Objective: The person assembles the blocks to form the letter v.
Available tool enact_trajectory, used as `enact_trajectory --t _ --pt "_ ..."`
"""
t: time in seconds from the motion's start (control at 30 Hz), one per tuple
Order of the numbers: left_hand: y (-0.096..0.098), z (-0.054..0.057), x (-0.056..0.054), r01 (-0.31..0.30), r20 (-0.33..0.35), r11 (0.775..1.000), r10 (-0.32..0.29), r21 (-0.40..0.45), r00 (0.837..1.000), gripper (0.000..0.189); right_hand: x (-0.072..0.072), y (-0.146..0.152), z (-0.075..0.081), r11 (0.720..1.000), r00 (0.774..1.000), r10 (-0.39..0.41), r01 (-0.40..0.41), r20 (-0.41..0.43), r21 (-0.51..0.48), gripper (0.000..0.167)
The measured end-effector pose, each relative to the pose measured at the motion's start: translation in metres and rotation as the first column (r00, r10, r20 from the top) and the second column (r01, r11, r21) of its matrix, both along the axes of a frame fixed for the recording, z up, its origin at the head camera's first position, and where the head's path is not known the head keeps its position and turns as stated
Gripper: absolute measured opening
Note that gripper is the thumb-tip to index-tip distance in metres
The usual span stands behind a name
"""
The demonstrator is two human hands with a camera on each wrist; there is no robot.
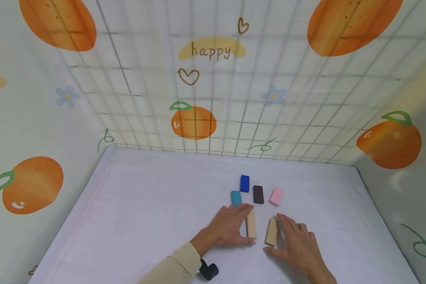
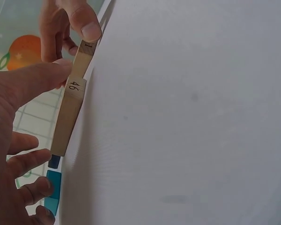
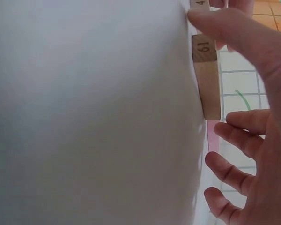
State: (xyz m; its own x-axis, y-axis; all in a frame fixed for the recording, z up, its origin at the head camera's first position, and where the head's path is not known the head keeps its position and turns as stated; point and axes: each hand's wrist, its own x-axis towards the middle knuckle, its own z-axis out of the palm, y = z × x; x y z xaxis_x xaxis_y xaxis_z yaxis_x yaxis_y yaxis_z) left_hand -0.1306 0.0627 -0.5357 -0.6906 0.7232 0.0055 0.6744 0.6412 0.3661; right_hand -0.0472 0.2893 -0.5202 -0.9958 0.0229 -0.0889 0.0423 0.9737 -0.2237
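Observation:
A plain wooden block (image 1: 251, 225) lies lengthwise on the white table, numbered on its near end. My left hand (image 1: 227, 227) spans it from the left, thumb at the near end and index fingertip at the far end. To its right lies a second wooden block (image 1: 271, 232), slightly angled. My right hand (image 1: 299, 244) arches around this one with spread fingers; in the right wrist view a small gap shows between the thumb (image 3: 203, 21) and its numbered end (image 3: 204, 48). A teal block (image 1: 236, 197) sits just beyond my left fingers, partly covered by them.
Behind the wooden blocks lie a blue block (image 1: 245, 184), a black block (image 1: 258, 194) and a pink block (image 1: 276, 196). Near my left sleeve is a small black object (image 1: 209, 271). Printed cloth walls (image 1: 213, 90) with oranges enclose the table's back and sides.

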Motion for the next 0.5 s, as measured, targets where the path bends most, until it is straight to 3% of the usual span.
enact_trajectory --t 0.5 --pt "0.0056 -0.0027 -0.0009 -0.006 -0.034 1.0 0.005 -0.028 0.999 0.096 -0.0004 -0.0006 -0.0011 1.0 1.0 0.011 -0.011 -0.029 -0.001 0.113"
